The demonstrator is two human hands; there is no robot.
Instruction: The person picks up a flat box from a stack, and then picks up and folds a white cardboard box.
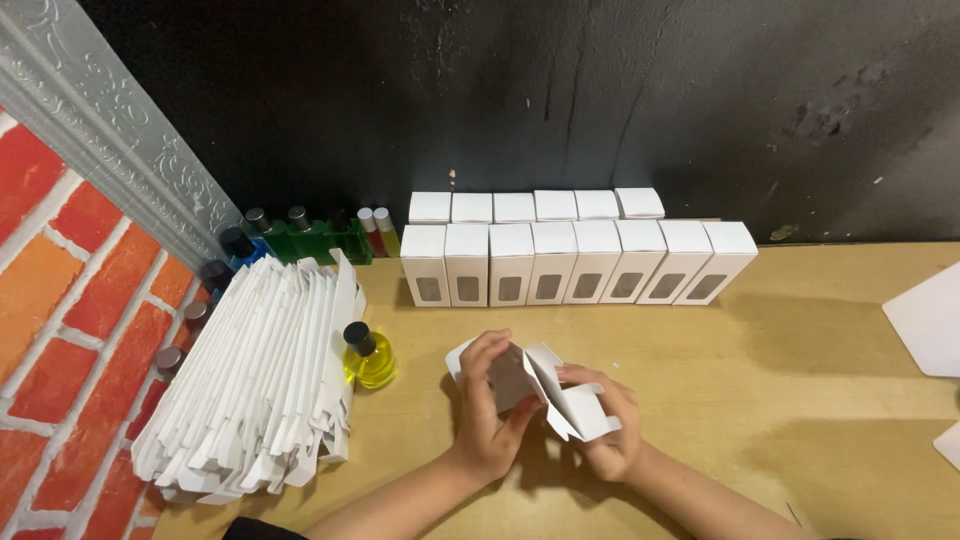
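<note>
- We work at a wooden table [800, 400] set against a dark wall, with a painted brick panel along its left edge.
- A long stack of flat white carton blanks [255, 380] leans on that panel, fanned so that the next one can be drawn off the near end.
- Two rows of finished white boxes [575, 260] stand upright along the wall, the front row with its oval windows facing us; we think each holds a bottle, though the windows are too dim to be sure.
- The white carton [545, 385] in hand sits low at the table's centre, half opened, its flaps splayed.
- Our left hand [488, 400] grips its left panel, fingers curled over the top edge, and our right hand [605, 425] clasps the lower flap from below, so the sleeve is braced from both sides.
- A small yellow bottle [370, 358] with a black cap stands just beside the blanks, near the left hand.
- More coloured bottles [310, 235] cluster in the back corner.
</note>
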